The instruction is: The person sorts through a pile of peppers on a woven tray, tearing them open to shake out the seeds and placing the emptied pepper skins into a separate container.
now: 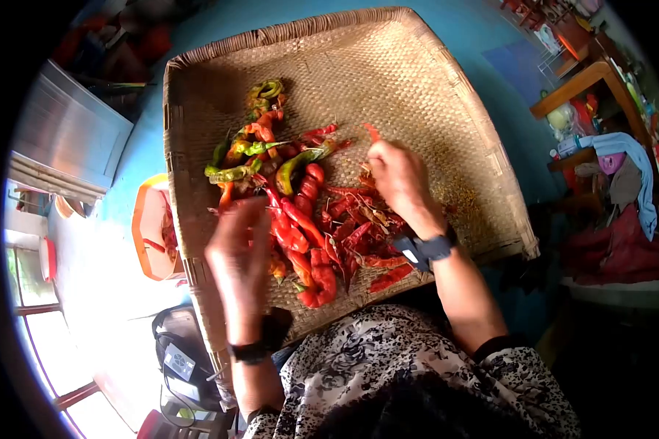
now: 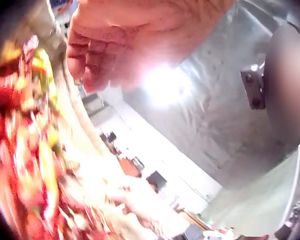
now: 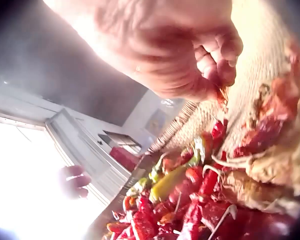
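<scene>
My right hand (image 1: 399,179) pinches a small red chili (image 1: 372,132) above the basket's weave. In the right wrist view its fingers (image 3: 222,65) are curled, with a reddish bit at the tips. My left hand (image 1: 238,249), blurred in the head view, hovers over the left side of the chili heap. Nothing shows in its loosely bent fingers (image 2: 92,60) in the left wrist view. Below the hands lie fresh red chilies (image 1: 318,282), wrinkled green and orange ones (image 1: 293,168), and darker dried chilies (image 1: 355,227) on the right.
A large woven basket tray (image 1: 388,66) with a raised rim holds all the chilies. Loose yellow seeds (image 1: 458,194) are scattered on its right side. An orange-rimmed container (image 1: 150,227) with some red chilies stands beyond the left rim. Cloths (image 1: 626,175) hang at the far right.
</scene>
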Action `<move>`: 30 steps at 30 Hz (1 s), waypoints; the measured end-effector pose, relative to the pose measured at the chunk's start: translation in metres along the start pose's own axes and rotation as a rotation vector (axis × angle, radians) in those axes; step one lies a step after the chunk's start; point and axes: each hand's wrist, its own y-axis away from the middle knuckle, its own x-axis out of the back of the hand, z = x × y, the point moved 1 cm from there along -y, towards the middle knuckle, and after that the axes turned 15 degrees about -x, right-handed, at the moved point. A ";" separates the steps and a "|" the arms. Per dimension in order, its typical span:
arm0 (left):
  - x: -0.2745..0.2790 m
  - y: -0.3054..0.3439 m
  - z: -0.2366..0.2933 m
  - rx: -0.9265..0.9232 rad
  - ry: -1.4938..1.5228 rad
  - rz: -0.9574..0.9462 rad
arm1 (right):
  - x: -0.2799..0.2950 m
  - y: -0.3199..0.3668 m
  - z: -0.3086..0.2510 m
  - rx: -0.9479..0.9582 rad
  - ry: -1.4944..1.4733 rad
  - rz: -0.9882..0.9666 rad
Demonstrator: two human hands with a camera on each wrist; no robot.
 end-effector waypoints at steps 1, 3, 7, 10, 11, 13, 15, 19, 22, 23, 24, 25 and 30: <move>-0.018 0.006 0.001 -0.030 0.062 -0.074 | 0.017 0.005 -0.002 0.000 -0.066 -0.030; -0.060 0.020 0.010 -0.028 0.154 -0.171 | 0.043 0.026 -0.019 -0.070 -0.300 -0.154; -0.092 0.028 0.018 0.210 0.402 -0.412 | 0.052 0.062 -0.044 -0.095 -0.497 -0.378; -0.092 0.036 0.010 0.323 0.734 -0.234 | 0.057 0.057 -0.061 -0.043 -0.397 -0.464; -0.088 0.035 0.011 0.376 0.893 -0.141 | 0.056 0.052 -0.062 0.007 -0.382 -0.553; -0.069 0.033 0.002 0.362 0.647 -0.131 | 0.051 0.036 -0.070 0.094 -0.289 -0.594; -0.039 0.020 0.004 0.334 0.568 0.027 | 0.040 0.008 -0.078 0.193 -0.229 -0.457; 0.042 -0.010 -0.022 0.243 0.513 0.485 | -0.011 -0.048 -0.071 0.191 0.158 -0.246; 0.091 -0.025 -0.059 0.166 0.708 0.754 | -0.050 -0.059 -0.071 0.104 0.281 -0.326; 0.103 -0.018 -0.086 0.167 0.725 0.773 | -0.058 -0.061 -0.069 0.147 0.372 -0.334; 0.114 -0.009 -0.110 0.126 0.735 0.745 | -0.071 -0.062 -0.064 0.177 0.376 -0.321; 0.109 -0.014 -0.097 0.239 0.769 0.825 | -0.079 -0.064 -0.065 0.179 0.357 -0.338; 0.069 -0.016 -0.061 0.254 0.683 0.749 | -0.081 -0.075 -0.072 0.145 0.367 -0.380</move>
